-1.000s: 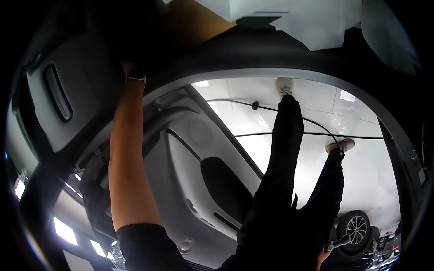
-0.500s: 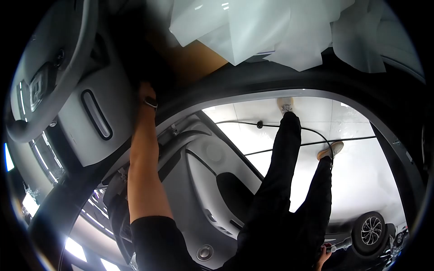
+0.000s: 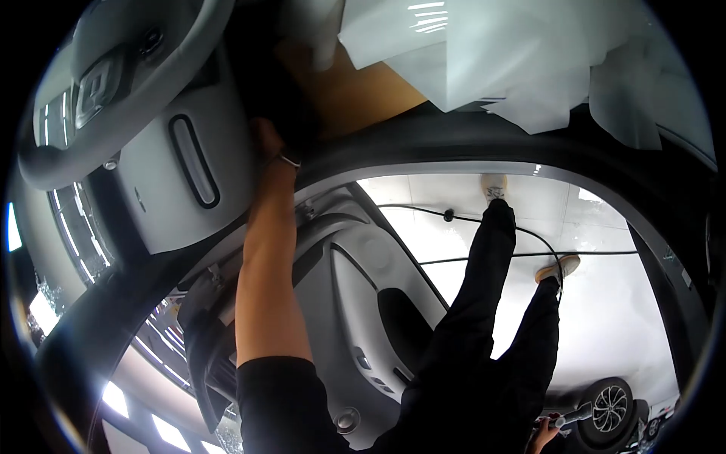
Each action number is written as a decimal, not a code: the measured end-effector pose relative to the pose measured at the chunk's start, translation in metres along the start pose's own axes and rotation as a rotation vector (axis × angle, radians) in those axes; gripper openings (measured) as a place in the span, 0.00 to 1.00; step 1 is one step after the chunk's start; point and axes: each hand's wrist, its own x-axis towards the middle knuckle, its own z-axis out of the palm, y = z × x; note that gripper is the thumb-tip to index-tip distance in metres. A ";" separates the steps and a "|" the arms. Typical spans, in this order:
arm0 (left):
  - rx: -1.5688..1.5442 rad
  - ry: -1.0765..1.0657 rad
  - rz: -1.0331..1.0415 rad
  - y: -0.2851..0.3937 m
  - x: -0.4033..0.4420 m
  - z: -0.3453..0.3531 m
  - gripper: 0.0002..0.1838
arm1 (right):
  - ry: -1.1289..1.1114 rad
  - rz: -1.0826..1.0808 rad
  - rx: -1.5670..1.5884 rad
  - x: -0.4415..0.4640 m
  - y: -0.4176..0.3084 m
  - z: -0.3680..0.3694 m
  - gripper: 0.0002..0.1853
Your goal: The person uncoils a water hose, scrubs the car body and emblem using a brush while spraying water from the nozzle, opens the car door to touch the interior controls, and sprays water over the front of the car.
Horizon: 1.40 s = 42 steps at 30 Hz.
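My left arm reaches into a car, past the lower dash panel [image 3: 155, 181]. My left hand [image 3: 268, 138], with a band at the wrist, is at the panel's edge beside the dark footwell. Its fingers are lost in shadow. At the lower right, my right hand [image 3: 544, 434] is closed round a small handheld tool [image 3: 572, 415] with a silvery cylindrical end. The tool's kind is unclear.
A steering wheel [image 3: 162, 91] stands at upper left. White protective sheets [image 3: 469, 53] and a brown mat [image 3: 370, 94] lie at the top. The open door [image 3: 344, 295] is beside my legs. A black cable [image 3: 484, 219] crosses the floor near my shoes. A car wheel [image 3: 609, 408] is at lower right.
The view has shifted, so the car interior sits further right. My left wrist has turned, and more of the hand shows at the panel's edge. My right hand still holds the tool.
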 end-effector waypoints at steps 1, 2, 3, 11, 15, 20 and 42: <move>-0.001 -0.008 -0.007 0.007 0.008 0.005 0.18 | 0.007 0.012 0.063 -0.001 -0.013 0.004 0.07; 0.134 -0.064 0.048 0.011 0.012 0.008 0.18 | 0.013 0.024 0.124 -0.001 -0.029 0.007 0.07; 0.269 -0.120 0.104 0.014 0.014 0.012 0.18 | -0.006 0.002 0.067 0.001 -0.027 0.006 0.10; -0.351 -0.036 0.145 -0.056 -0.030 -0.047 0.19 | -0.093 -0.111 0.037 0.031 0.011 -0.012 0.15; -0.406 -0.024 0.090 -0.062 -0.057 -0.058 0.20 | -0.160 -0.160 -0.028 0.042 0.013 -0.030 0.15; -0.829 0.551 -0.047 -0.070 -0.113 -0.112 0.19 | -0.181 -0.105 0.065 0.084 0.025 -0.040 0.18; -1.293 0.270 -1.243 -0.255 -0.244 -0.086 0.38 | -0.023 -0.142 0.299 0.100 -0.046 -0.066 0.31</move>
